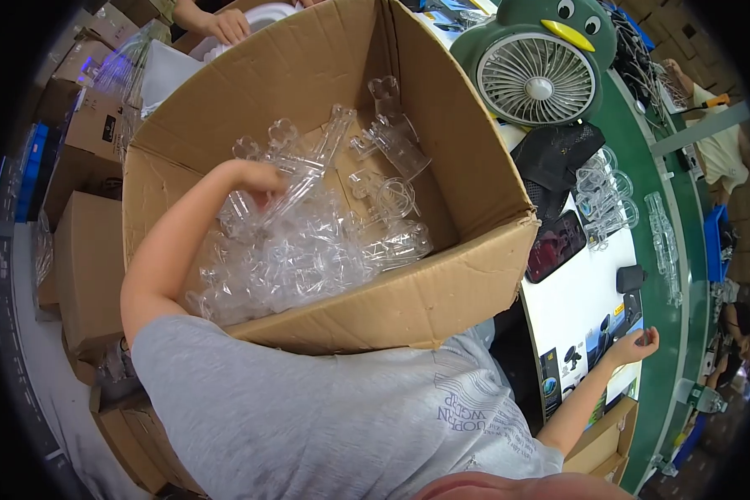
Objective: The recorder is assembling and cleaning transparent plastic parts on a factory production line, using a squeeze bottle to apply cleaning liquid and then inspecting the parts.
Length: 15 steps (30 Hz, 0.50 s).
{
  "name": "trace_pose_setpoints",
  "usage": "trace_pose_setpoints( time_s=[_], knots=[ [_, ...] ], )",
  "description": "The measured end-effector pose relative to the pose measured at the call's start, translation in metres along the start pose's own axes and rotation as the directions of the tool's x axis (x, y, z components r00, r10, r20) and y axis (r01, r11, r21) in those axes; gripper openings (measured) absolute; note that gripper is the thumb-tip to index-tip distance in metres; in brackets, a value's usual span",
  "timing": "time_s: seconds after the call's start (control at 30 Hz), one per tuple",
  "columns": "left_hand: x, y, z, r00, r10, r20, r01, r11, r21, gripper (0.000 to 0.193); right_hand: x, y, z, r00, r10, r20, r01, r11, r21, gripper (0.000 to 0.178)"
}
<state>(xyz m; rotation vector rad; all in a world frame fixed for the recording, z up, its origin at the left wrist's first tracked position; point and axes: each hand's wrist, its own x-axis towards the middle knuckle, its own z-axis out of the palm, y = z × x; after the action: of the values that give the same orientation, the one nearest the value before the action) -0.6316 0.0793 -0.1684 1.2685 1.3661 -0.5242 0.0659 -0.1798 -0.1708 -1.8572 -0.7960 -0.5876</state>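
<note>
The left hand is partly hidden among clear parts; a dark speck at the right hand cannot be identified; the fan is cropped by the top edge.

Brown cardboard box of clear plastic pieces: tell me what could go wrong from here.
The clear, shiny plastic pieces lie in a jumbled heap by the person's left hand, so lifting one might drag or scratch its neighbours. The dark-screened rectangular phone lies close beside the brown cardboard box, so a shift of the box could knock it.
</note>
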Motion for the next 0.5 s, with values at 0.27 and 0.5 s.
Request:
trace_pose_setpoints(
  time_s=[0.27, 0.5],
  knots=[
    [-0.001, 0.070, 0.011, 0.815, 0.484, -0.318, -0.576, 0.618, -0.536, 0.029, 0.002, 0.004, 0.000, 1.000, 0.015, 0.011, -0.015, 1.000, 0.000, 0.025],
    [0.002, 0.039, 0.104, 0.816, 0.573, 0.070, -0.450, 0.555, 0.700, 0.057, 0.003, 0.009, -0.001, 1.000, 0.009, 0.015, -0.009, 1.000, 0.013, 0.024]
  ],
)
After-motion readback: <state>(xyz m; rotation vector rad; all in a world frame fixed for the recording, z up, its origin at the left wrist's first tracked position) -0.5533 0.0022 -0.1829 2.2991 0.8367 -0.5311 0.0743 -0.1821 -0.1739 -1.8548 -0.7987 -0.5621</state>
